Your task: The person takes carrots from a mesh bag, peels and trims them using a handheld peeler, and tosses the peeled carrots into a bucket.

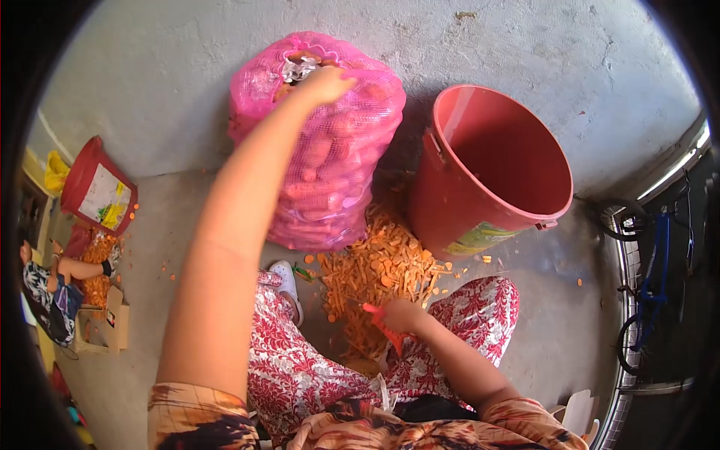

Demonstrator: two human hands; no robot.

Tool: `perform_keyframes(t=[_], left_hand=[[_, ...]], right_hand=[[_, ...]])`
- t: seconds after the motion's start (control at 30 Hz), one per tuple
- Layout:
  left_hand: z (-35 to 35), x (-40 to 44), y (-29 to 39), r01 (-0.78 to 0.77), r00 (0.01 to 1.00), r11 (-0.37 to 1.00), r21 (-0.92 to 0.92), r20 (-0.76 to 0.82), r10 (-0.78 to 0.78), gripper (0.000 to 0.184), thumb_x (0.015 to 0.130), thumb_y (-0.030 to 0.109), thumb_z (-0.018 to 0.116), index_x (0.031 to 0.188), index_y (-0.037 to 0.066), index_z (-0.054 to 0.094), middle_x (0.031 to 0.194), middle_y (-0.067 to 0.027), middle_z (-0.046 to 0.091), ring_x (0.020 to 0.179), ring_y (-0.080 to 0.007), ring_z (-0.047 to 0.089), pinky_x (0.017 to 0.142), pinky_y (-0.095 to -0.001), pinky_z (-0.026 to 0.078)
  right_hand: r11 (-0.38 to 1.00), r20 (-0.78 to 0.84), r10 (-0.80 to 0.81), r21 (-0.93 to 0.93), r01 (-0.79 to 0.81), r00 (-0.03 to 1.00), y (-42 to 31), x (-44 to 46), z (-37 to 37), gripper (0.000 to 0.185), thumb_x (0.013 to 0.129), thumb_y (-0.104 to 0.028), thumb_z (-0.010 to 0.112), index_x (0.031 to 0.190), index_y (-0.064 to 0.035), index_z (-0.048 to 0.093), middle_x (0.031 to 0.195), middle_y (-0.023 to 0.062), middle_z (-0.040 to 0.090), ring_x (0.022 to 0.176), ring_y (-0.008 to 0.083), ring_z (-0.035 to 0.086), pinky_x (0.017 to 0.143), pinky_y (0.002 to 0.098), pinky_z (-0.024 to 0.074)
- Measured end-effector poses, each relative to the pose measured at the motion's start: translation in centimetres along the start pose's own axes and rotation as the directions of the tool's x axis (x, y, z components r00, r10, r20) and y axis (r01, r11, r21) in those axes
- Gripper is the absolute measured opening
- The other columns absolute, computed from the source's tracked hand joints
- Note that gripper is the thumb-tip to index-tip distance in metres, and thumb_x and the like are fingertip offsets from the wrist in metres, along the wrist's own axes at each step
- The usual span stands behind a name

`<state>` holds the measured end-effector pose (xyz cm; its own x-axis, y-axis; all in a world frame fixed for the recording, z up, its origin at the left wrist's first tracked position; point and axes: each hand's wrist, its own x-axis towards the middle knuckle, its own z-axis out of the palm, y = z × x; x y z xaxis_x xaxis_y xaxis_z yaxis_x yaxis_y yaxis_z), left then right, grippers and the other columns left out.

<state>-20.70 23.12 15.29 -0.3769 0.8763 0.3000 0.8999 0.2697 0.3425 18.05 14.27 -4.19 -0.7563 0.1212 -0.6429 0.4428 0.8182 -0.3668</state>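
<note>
You've a heap of cut orange pieces on the floor; much seems left in the well-filled pink sack by the wall. Your left hand is at its mouth, grip unclear; your right hand is closed around a red tool.

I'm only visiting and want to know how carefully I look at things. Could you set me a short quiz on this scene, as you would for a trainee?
1. True or false: the left hand is at the top of the pink mesh sack.
2. Multiple choice: which hand holds the red tool?
A) the left hand only
B) the right hand only
C) both hands
3. Fill in the missing word: the heap of orange pieces lies on the ____.

Key: 1. True. 2. B. 3. Floor.
</note>
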Motion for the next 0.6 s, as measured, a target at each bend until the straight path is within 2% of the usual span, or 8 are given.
perform_keyframes(t=[0.07,0.13,0.23,0.33,0.37,0.47,0.5,0.6], left_hand=[[-0.4,-0.3,-5.3,-0.021,1.0,0.974,-0.226,-0.017,0.017,0.043,0.08,0.039,0.046,0.102,0.005,0.058,0.101,-0.0177,0.057,0.093,-0.0308,0.055,0.08,-0.0386,0.042],[0.3,1.1,-11.2,0.171,0.983,0.944,-0.281,-0.017,-0.183,0.036,0.081,0.033,0.045,0.1,0.005,0.059,0.096,-0.0169,0.059,0.091,-0.0293,0.056,0.08,-0.0367,0.042],[-1.9,0.9,-12.9,0.289,0.899,0.912,0.292,0.245,-0.363,0.038,0.08,0.03,0.047,0.114,0.012,0.052,0.115,-0.0143,0.051,0.107,-0.0284,0.048,0.087,-0.0386,0.039],[-2.2,-1.5,-11.7,0.449,0.863,0.753,0.48,-0.015,-0.505,0.054,0.077,0.032,0.051,0.127,0.019,0.037,0.136,-0.0102,0.027,0.122,-0.0311,0.029,0.094,-0.044,0.032],[-2.3,-1.0,-13.0,0.55,0.817,0.734,0.398,-0.075,-0.571,0.072,0.07,0.037,0.058,0.133,0.025,0.024,0.142,-0.0083,0.005,0.127,-0.0348,0.015,0.098,-0.0483,0.026],[-2.3,0.3,-16.2,0.616,0.786,0.708,0.345,-0.21,-0.582,0.076,0.066,0.038,0.063,0.132,0.024,0.027,0.141,-0.0124,0.011,0.126,-0.0344,0.019,0.098,-0.0472,0.027],[-2.8,0.7,-16.4,0.64,0.762,0.678,0.361,-0.188,-0.619,0.08,0.064,0.039,0.066,0.132,0.024,0.027,0.14,-0.0133,0.011,0.125,-0.0346,0.02,0.097,-0.0475,0.027],[-3.5,1.6,-16.3,0.606,0.793,0.716,0.347,-0.186,-0.581,0.073,0.067,0.038,0.063,0.131,0.023,0.03,0.139,-0.011,0.014,0.125,-0.0325,0.02,0.096,-0.0467,0.029]], right_hand=[[0.998,0.008,0.005,0.058,-0.006,1.0,0.0,0.2,0.2,0.027,0.073,-0.022,0.047,0.083,-0.0006,0.061,0.082,0.0203,0.061,0.079,0.0337,0.059,0.07,0.0413,0.0458],[0.995,0.021,0.009,0.095,-0.011,1.0,-0.2,0.6,-0.2,0.028,0.075,-0.023,0.047,0.082,-0.0009,0.061,0.082,0.0204,0.061,0.078,0.0332,0.06,0.069,0.0415,0.0462],[0.99,0.074,-0.003,0.143,-0.007,0.997,-0.8,1.0,-1.1,0.029,0.075,-0.027,0.047,0.084,-0.0024,0.061,0.083,0.0194,0.061,0.079,0.0327,0.06,0.069,0.0412,0.0465],[0.988,0.078,0.008,0.151,-0.019,0.997,-2.1,1.3,-2.3,0.032,0.077,-0.031,0.047,0.085,-0.0036,0.06,0.083,0.0186,0.061,0.078,0.0333,0.06,0.069,0.0415,0.0465],[0.99,0.09,-0.008,0.139,-0.004,0.996,-2.5,1.4,-2.6,0.032,0.078,-0.032,0.047,0.086,-0.0038,0.06,0.082,0.0183,0.061,0.078,0.0334,0.059,0.069,0.0416,0.0465],[0.991,0.116,-0.05,0.133,0.035,0.992,-3.1,2.3,-3.4,0.032,0.079,-0.033,0.047,0.086,-0.0041,0.058,0.082,0.0175,0.061,0.079,0.0335,0.059,0.069,0.042,0.0463],[0.988,0.125,-0.062,0.147,0.043,0.99,-3.1,2.6,-3.5,0.032,0.079,-0.033,0.047,0.086,-0.0042,0.058,0.082,0.0173,0.061,0.079,0.0333,0.059,0.069,0.042,0.0463],[0.985,0.171,-0.076,0.163,0.048,0.982,-3.3,3.7,-3.6,0.029,0.079,-0.031,0.046,0.088,-0.0042,0.056,0.086,0.0165,0.061,0.081,0.0323,0.059,0.07,0.0419,0.046]])
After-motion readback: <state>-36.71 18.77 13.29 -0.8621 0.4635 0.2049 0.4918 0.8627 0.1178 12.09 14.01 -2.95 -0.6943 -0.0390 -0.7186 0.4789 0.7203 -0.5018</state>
